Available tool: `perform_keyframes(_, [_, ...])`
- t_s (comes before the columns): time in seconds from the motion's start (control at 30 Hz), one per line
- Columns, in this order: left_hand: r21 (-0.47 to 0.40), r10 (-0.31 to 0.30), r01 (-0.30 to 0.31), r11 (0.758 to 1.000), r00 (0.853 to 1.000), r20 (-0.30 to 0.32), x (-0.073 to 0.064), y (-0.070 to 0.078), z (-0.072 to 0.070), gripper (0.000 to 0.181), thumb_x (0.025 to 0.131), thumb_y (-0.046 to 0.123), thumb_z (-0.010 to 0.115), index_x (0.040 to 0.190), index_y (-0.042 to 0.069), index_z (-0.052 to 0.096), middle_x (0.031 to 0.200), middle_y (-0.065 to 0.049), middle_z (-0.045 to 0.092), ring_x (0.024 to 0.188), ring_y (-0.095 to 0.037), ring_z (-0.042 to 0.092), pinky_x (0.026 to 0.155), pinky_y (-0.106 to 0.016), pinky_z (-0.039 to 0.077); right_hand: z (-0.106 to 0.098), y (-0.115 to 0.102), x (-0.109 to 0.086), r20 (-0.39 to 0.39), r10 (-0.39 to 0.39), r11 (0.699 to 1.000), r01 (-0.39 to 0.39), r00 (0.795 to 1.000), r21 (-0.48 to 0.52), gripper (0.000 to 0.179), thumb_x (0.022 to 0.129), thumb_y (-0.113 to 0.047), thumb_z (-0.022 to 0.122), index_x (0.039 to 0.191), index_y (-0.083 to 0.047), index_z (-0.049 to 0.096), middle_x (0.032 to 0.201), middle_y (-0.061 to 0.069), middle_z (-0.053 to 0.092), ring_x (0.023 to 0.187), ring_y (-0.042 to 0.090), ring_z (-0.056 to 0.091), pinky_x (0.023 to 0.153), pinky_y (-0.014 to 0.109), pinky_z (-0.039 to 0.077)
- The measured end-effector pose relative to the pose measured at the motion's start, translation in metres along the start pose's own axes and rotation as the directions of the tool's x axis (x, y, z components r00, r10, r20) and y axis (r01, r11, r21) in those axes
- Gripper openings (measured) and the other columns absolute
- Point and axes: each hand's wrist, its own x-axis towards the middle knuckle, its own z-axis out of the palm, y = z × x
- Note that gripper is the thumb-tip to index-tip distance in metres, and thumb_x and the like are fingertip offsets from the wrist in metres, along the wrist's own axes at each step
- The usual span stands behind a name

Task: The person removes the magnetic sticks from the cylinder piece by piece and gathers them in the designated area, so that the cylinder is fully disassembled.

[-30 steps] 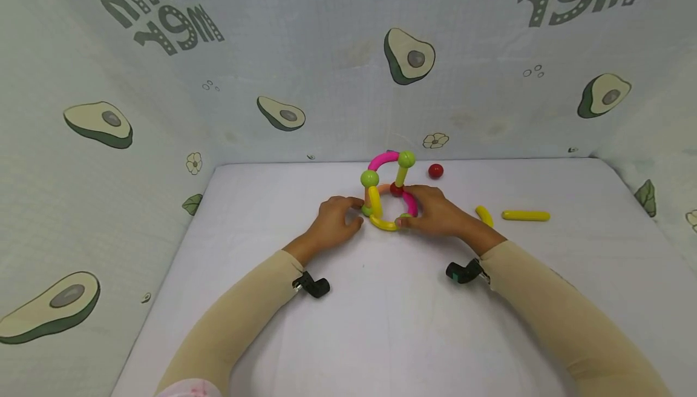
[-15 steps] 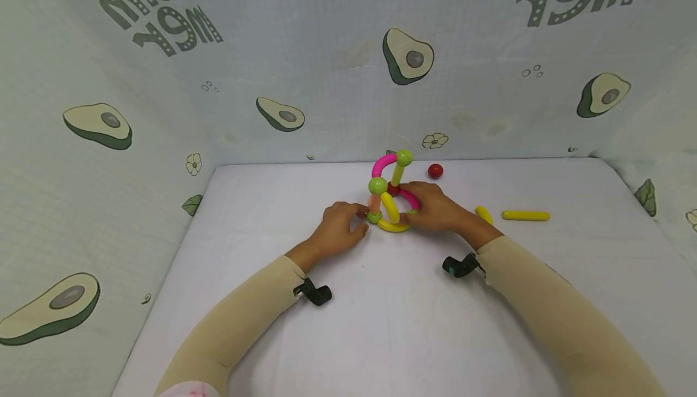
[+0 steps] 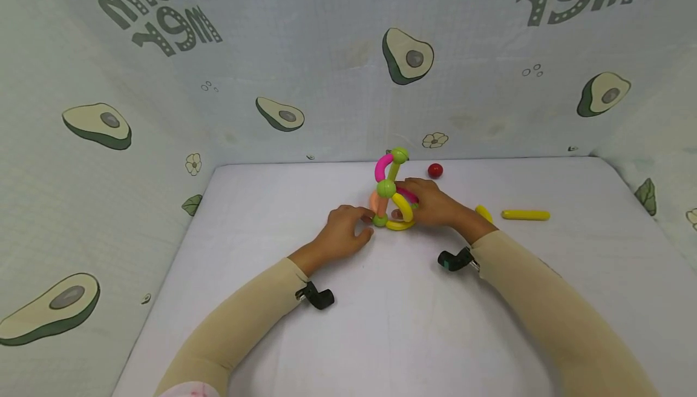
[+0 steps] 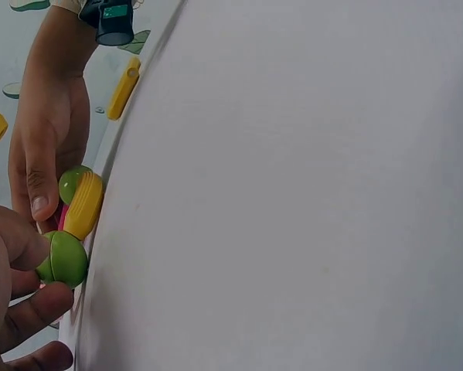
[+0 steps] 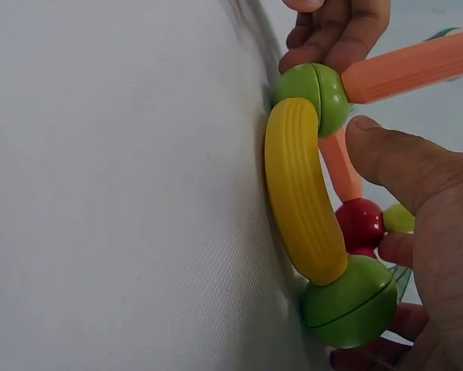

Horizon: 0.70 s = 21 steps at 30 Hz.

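A toy frame of coloured rods and balls stands on the white table, with a green ball (image 3: 386, 189) at mid height, a pink curved rod (image 3: 381, 169) above it and an orange rod (image 3: 382, 207) below. My left hand (image 3: 339, 232) has its fingertips round the low green ball (image 4: 67, 259) at the near left corner. On the other side, my right hand (image 3: 432, 204) grips the frame, its fingers partly hidden behind it. A finger reaches the red ball (image 5: 360, 222) in the right wrist view, where a yellow curved rod (image 5: 299, 185) links two green balls.
A loose red ball (image 3: 435, 170) lies behind the right hand. A straight yellow rod (image 3: 526, 215) rests to the right, and a curved yellow rod (image 3: 483, 212) is partly covered by the right wrist. A printed cloth wall (image 3: 337, 94) rises behind the table.
The frame has turned between my hands: its mid-height green ball has come right and nearer, its top ball slightly left. Both hands have followed with small shifts.
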Motion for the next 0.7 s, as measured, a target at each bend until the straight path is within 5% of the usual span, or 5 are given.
perform_keyframes(0.2, [0.018,0.005,-0.004,1.0,1.0,-0.011,-0.001,-0.001,0.0,0.036,0.098,0.02,0.067,0.132,0.008,0.065,0.113,0.001,0.071,0.117,-0.026,0.058,0.106,-0.048,0.039,-0.004,0.002,-0.005,-0.03,-0.039,0.999,0.039,0.999,0.012,0.076,0.087,-0.027,0.081,0.152,-0.006,0.047,0.15,0.02,0.048,0.137,0.042,0.041,0.103,0.064,0.044])
perform_keyframes(0.37, [0.02,0.04,-0.038,0.999,0.993,-0.113,0.0,0.0,-0.005,0.05,0.098,0.019,0.067,0.145,0.008,0.052,0.124,-0.005,0.067,0.121,-0.027,0.057,0.106,-0.05,0.039,-0.015,0.003,-0.021,-0.051,-0.002,1.0,0.002,0.999,0.006,0.072,0.092,-0.022,0.073,0.154,-0.004,0.041,0.156,0.022,0.04,0.137,0.045,0.041,0.105,0.064,0.042])
perform_keyframes(0.47, [0.031,0.113,-0.109,0.994,0.968,-0.223,0.001,0.004,-0.01,0.062,0.097,0.016,0.068,0.153,0.01,0.041,0.131,-0.008,0.062,0.122,-0.025,0.056,0.103,-0.048,0.041,-0.024,0.0,-0.032,-0.063,0.013,0.999,-0.011,0.998,0.035,0.073,0.095,-0.03,0.073,0.156,-0.007,0.04,0.153,0.021,0.042,0.129,0.045,0.049,0.1,0.061,0.048])
perform_keyframes(0.57, [0.069,0.201,-0.189,0.98,0.929,-0.312,0.004,0.011,-0.017,0.068,0.097,0.016,0.07,0.156,0.013,0.035,0.137,-0.01,0.057,0.12,-0.022,0.055,0.101,-0.046,0.042,-0.031,-0.003,-0.043,-0.109,-0.022,0.996,0.031,0.994,0.081,0.071,0.096,-0.028,0.073,0.155,-0.008,0.04,0.147,0.02,0.051,0.124,0.04,0.055,0.098,0.057,0.05])
perform_keyframes(0.7, [0.124,0.281,-0.253,0.96,0.89,-0.358,0.007,0.018,-0.023,0.066,0.099,0.02,0.069,0.156,0.014,0.036,0.142,-0.01,0.054,0.124,-0.024,0.054,0.104,-0.047,0.042,-0.033,-0.011,-0.056,-0.181,-0.113,0.983,0.136,0.977,0.122,0.062,0.097,-0.015,0.072,0.151,-0.007,0.044,0.135,0.016,0.062,0.12,0.031,0.059,0.098,0.052,0.051])
